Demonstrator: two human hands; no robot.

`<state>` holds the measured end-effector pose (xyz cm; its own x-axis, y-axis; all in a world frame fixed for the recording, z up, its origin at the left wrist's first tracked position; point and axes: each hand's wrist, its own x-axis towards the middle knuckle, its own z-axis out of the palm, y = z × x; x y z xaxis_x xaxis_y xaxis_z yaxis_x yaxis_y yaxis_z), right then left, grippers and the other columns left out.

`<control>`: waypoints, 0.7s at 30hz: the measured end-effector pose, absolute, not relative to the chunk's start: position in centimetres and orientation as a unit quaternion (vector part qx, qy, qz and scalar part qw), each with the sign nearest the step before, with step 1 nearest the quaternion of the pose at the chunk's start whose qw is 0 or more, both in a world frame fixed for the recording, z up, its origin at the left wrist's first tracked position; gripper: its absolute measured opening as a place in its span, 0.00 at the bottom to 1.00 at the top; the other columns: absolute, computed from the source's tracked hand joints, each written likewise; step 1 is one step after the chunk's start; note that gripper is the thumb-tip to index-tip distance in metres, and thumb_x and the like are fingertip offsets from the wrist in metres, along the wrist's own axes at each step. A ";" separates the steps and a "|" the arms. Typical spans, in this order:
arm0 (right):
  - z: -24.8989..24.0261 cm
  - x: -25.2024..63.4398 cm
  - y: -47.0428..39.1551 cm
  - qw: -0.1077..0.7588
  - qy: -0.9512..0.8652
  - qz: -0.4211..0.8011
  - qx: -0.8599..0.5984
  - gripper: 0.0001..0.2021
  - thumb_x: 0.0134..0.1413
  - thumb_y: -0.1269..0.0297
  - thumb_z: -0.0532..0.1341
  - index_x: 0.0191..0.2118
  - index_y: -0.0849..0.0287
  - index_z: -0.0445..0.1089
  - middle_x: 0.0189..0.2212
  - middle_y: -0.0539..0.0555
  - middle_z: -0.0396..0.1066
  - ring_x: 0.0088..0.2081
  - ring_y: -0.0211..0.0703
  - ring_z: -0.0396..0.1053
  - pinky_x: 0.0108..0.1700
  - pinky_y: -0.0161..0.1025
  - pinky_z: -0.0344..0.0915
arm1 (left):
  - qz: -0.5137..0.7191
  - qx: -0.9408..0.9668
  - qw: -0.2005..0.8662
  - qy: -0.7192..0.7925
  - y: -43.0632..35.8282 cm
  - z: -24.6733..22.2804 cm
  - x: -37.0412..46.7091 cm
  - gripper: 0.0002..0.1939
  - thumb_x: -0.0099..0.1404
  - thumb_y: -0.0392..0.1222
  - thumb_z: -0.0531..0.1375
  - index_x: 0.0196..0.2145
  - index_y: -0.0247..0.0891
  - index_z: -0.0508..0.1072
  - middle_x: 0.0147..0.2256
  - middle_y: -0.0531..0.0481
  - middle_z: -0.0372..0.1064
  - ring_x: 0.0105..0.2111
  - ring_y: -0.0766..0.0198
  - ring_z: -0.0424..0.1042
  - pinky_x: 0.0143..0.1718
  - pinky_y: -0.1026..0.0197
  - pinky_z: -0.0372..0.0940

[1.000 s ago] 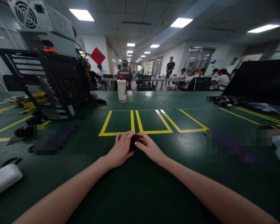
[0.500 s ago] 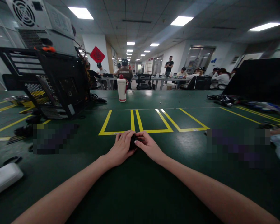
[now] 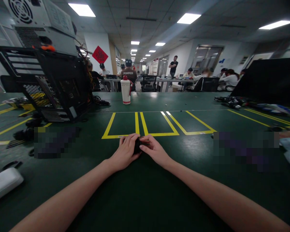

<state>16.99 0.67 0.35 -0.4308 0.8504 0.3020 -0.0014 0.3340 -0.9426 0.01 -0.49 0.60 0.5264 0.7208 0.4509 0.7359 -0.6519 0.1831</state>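
Note:
Both hands meet at the middle of the green table (image 3: 145, 187), just in front of the yellow tape outlines (image 3: 157, 134). My left hand (image 3: 127, 149) is closed round a small black object (image 3: 137, 147), its fingers curled over the top and its thumb low on the near side. From the right, my right hand (image 3: 154, 149) pinches the same object, thumb on the near face and fingertips at the top. Most of the object is covered by the fingers, so its kind cannot be made out.
At left stands a black computer case (image 3: 60, 83) with a power supply (image 3: 42, 16) on top. A white bottle with a red lid (image 3: 126, 91) is upright farther back. A white case (image 3: 4, 184) lies near left; a black panel (image 3: 270, 82) rises at right. Several people sit beyond.
Both hands keep their hold on the black object with hardly any movement. The whole view has shifted very slightly.

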 end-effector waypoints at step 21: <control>0.4 17.1 0.7 0.432 -0.688 0.488 -0.319 0.12 0.49 0.66 0.57 0.41 0.55 0.60 0.42 0.52 0.62 0.47 0.42 0.61 0.49 0.44 0.61 | -0.250 -0.875 0.016 -0.415 -0.4 0.5 0.1 0.31 0.57 0.37 0.56 0.54 0.38 0.45 0.52 0.41 0.51 0.53 0.52 0.52 0.52 0.45 0.48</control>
<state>17.11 0.75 0.36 -0.4233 0.8609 0.2822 0.0172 0.3191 -0.9476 0.09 -0.44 0.46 0.5310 0.7177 0.4505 0.7338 -0.6553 0.1790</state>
